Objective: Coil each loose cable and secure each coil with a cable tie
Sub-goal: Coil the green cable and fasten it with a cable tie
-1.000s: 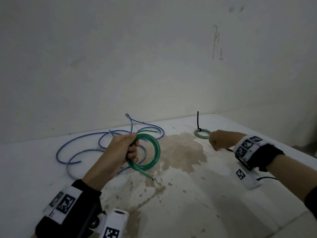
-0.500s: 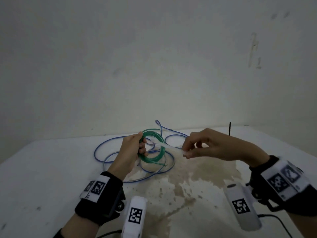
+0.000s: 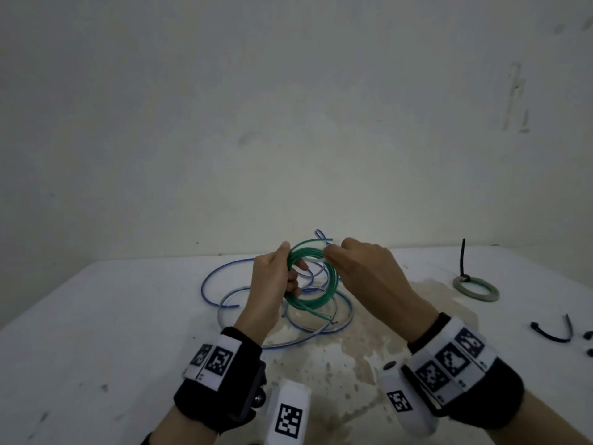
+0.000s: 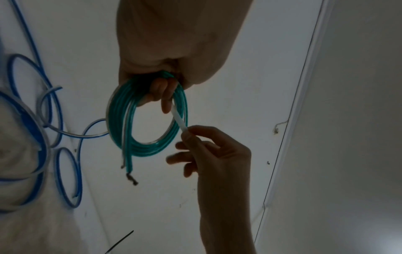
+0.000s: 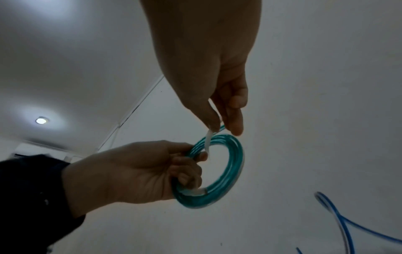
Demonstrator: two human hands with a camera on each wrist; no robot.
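Slippage is your main risk: your left hand grips the green coil above the bench, while your right hand pinches a white cable tie threaded through it. If the left grip loosens, the loops will likely spring apart (the cut ends already dangle free). Behind the green coil, the blue cable lies loose. No containers are visible; right of the green coil sits a tied coil.
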